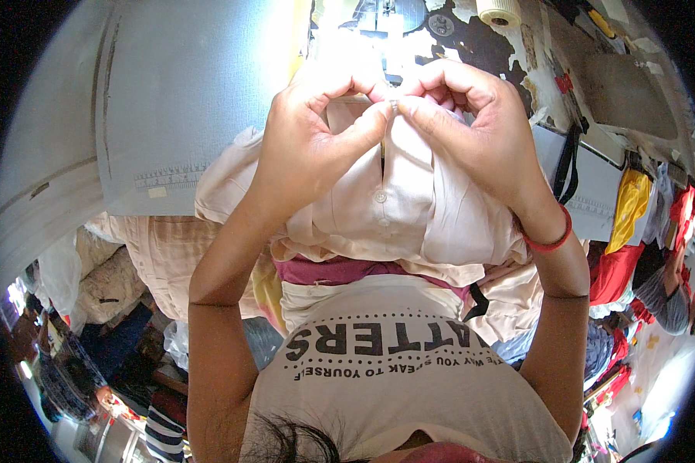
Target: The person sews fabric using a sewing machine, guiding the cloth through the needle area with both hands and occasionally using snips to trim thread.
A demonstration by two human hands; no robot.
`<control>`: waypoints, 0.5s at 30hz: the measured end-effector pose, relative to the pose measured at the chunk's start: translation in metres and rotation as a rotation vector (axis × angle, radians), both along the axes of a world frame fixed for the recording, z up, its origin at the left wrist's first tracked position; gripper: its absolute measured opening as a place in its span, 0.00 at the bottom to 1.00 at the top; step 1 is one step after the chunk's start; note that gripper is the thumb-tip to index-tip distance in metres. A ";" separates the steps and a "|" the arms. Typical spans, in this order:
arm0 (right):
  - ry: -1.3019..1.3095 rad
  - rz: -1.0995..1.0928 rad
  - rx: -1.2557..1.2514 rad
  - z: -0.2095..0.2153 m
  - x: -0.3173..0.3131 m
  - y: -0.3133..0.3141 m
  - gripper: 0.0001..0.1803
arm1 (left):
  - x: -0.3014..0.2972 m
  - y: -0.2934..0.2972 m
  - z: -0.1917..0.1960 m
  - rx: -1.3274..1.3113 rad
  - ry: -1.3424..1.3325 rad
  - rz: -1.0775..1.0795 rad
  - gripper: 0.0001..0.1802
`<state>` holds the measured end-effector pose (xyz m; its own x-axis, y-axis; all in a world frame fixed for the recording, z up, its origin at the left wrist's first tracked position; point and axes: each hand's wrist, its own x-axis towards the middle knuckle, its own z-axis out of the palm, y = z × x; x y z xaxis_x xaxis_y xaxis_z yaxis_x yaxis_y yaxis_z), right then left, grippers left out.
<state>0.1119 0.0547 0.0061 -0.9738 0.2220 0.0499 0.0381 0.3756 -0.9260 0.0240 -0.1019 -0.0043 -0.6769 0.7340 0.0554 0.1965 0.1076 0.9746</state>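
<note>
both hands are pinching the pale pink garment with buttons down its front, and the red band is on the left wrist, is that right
Not quite: the head view shows the red band on the right wrist, not the left. The left hand and right hand are indeed pinching the pale pink garment with buttons down its front.

Pale pink garment (355,204), red wristband (553,245)

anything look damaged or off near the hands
Yes: just beyond the right hand, the work surface has ragged dark patches, as if its pale coating had peeled. The cream garment, pinched by that hand and the left hand, shows no obvious damage.
</note>
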 end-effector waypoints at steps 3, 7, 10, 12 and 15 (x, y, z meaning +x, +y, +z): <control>-0.022 0.025 -0.088 -0.004 -0.006 0.003 0.08 | -0.001 -0.001 0.002 -0.028 -0.028 -0.038 0.07; -0.085 0.052 -0.260 -0.012 -0.010 0.009 0.08 | -0.001 -0.004 -0.003 -0.035 0.198 0.019 0.09; -0.103 0.063 -0.345 -0.013 -0.010 0.010 0.08 | 0.001 -0.004 -0.005 -0.028 0.276 0.066 0.11; -0.088 0.062 -0.366 -0.013 -0.011 0.009 0.08 | 0.003 -0.005 -0.004 -0.086 0.322 0.058 0.12; -0.101 0.046 -0.244 -0.013 -0.016 0.014 0.07 | 0.005 -0.008 0.005 -0.254 0.490 -0.031 0.14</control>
